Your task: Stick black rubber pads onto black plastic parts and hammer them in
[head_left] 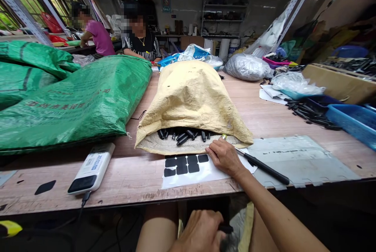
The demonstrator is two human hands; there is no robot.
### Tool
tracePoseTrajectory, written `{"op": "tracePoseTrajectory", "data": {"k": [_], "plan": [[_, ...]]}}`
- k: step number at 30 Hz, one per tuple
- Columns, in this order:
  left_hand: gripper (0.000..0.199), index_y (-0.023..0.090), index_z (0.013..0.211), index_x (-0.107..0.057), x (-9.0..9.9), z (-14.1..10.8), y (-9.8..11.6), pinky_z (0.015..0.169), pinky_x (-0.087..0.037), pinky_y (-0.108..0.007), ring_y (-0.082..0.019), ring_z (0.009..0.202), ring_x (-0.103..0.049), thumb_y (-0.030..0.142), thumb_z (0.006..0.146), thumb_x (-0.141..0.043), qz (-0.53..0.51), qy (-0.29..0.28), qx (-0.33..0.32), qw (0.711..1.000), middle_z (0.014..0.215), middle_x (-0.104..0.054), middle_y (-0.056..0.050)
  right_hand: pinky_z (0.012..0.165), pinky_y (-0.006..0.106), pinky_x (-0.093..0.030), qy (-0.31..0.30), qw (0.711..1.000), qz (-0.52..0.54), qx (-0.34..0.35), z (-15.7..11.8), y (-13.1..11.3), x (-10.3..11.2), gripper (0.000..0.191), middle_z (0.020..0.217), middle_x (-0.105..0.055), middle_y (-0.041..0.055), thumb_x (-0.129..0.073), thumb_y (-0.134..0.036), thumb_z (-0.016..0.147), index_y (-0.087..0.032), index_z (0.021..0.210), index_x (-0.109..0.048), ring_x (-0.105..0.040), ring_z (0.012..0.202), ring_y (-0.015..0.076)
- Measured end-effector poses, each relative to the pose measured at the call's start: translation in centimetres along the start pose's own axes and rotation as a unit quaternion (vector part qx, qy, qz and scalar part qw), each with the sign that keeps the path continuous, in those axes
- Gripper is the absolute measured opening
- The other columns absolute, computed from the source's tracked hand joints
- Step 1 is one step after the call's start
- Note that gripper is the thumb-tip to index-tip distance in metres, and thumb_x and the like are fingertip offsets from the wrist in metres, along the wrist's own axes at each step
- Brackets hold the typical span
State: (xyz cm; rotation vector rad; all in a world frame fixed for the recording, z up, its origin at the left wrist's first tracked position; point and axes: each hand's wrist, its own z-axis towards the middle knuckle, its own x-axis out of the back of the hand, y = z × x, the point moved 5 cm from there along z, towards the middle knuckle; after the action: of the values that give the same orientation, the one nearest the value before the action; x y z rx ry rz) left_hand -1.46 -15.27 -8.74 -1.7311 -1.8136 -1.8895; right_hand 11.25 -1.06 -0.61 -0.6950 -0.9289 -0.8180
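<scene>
A yellow woven sack (192, 95) lies on the table with its mouth toward me, and several small black tubular parts (182, 138) show inside. At the right of that mouth, my right hand (225, 156) has its fingers curled over the lip. Beside it lies a tool with a metal shaft and black handle (268, 169); its far end is partly hidden. My left hand (202, 230), blurred and low in front of my lap, is closed around a dark piece (225, 229) that shows only in part. Beneath it is another open yellow-edged bag (246, 228).
A green woven sack (79, 99) fills the left. A white power bank (92, 169) with a cable lies near the edge. Black stickers on a sheet (182, 165) lie before the sack. Blue trays (352, 122) stand right. Two people sit beyond the table.
</scene>
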Motion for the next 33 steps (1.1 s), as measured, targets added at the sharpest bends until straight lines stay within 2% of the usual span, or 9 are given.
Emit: {"op": "tracePoseTrajectory", "data": {"k": [5,8,10,13,16,21,23,27,33], "plan": [[0.040,0.027,0.120,-0.065,-5.2,1.5,-5.7,0.086,-0.052,-0.042,-0.033,0.105,-0.069,0.019,0.083,-0.053,0.000,-0.030,0.180,0.983,0.111,-0.073,-0.012,0.078,0.034,-0.036,0.002,1.000,0.018,-0.002,-0.1,0.0,0.1,0.030,0.077,-0.059,0.0048,-0.045,-0.030,0.100,-0.020,0.074,-0.057,-0.046,0.078,0.0192],[0.059,0.032,0.133,-0.057,-5.3,1.8,-6.0,0.093,-0.050,-0.040,-0.029,0.112,-0.066,0.012,0.077,-0.056,-0.020,-0.021,0.186,0.982,0.124,-0.069,-0.009,0.077,0.034,-0.036,0.009,1.000,0.020,-0.005,-0.2,0.1,0.2,0.030,0.077,-0.059,0.0048,-0.046,-0.030,0.100,-0.020,0.074,-0.057,-0.046,0.078,0.0192],[0.048,0.029,0.124,-0.064,-4.6,1.5,-4.9,0.091,-0.051,-0.040,-0.029,0.107,-0.068,0.015,0.079,-0.057,-0.009,-0.024,0.175,0.984,0.116,-0.072,-0.011,0.077,0.034,-0.036,0.012,1.000,0.019,-0.003,-0.2,0.0,0.2,0.030,0.076,-0.058,0.0049,-0.045,-0.030,0.100,-0.020,0.074,-0.057,-0.046,0.078,0.0192],[0.030,0.024,0.109,-0.073,-2.0,0.6,-1.8,0.082,-0.053,-0.040,-0.031,0.094,-0.070,0.026,0.081,-0.061,0.014,-0.032,0.107,0.994,0.098,-0.076,-0.011,0.078,0.034,-0.036,0.009,1.000,0.018,0.002,-0.2,-0.1,0.2,0.031,0.076,-0.059,0.0050,-0.044,-0.030,0.101,-0.020,0.074,-0.057,-0.046,0.078,0.0193],[0.022,0.029,0.103,-0.074,3.2,0.3,1.3,0.069,-0.050,-0.031,-0.024,0.078,-0.070,0.036,0.086,-0.062,-0.023,-0.001,0.007,1.000,0.085,-0.076,-0.003,0.079,0.034,-0.036,0.005,1.000,0.014,0.003,-0.3,-0.1,0.1,0.030,0.077,-0.059,0.0050,-0.043,-0.030,0.101,-0.020,0.075,-0.056,-0.047,0.080,0.0195],[0.018,0.022,0.101,-0.068,16.2,2.5,0.7,0.076,-0.047,-0.029,-0.019,0.085,-0.064,0.030,0.095,-0.053,0.058,0.315,0.012,0.947,0.095,-0.070,-0.004,0.077,0.033,-0.035,0.007,1.000,0.011,0.002,-0.3,0.0,0.0,0.031,0.076,-0.058,0.0045,-0.044,-0.030,0.101,-0.020,0.074,-0.054,-0.047,0.080,0.0193],[0.014,0.019,0.102,-0.065,19.4,4.1,-0.7,0.082,-0.047,-0.030,-0.021,0.093,-0.061,0.027,0.094,-0.057,0.128,0.376,0.043,0.917,0.101,-0.065,-0.007,0.077,0.033,-0.035,0.007,1.000,0.014,0.002,-0.3,0.0,0.0,0.031,0.076,-0.058,0.0044,-0.043,-0.030,0.101,-0.021,0.073,-0.054,-0.047,0.079,0.0189],[0.015,0.018,0.098,-0.063,21.2,6.2,-2.8,0.085,-0.046,-0.031,-0.023,0.099,-0.060,0.025,0.087,-0.069,0.201,0.347,0.110,0.909,0.101,-0.062,-0.007,0.076,0.032,-0.035,0.012,1.000,0.021,-0.001,-0.3,0.2,0.0,0.033,0.075,-0.058,0.0041,-0.042,-0.030,0.102,-0.021,0.072,-0.053,-0.047,0.078,0.0184],[0.016,0.017,0.102,-0.066,20.4,4.2,-3.6,0.080,-0.045,-0.032,-0.023,0.090,-0.062,0.022,0.086,-0.065,0.161,0.311,0.141,0.926,0.094,-0.065,-0.007,0.076,0.031,-0.035,0.022,0.999,0.023,-0.002,-0.3,0.3,0.1,0.033,0.074,-0.057,0.0035,-0.043,-0.030,0.101,-0.020,0.071,-0.052,-0.047,0.077,0.0175]]}}
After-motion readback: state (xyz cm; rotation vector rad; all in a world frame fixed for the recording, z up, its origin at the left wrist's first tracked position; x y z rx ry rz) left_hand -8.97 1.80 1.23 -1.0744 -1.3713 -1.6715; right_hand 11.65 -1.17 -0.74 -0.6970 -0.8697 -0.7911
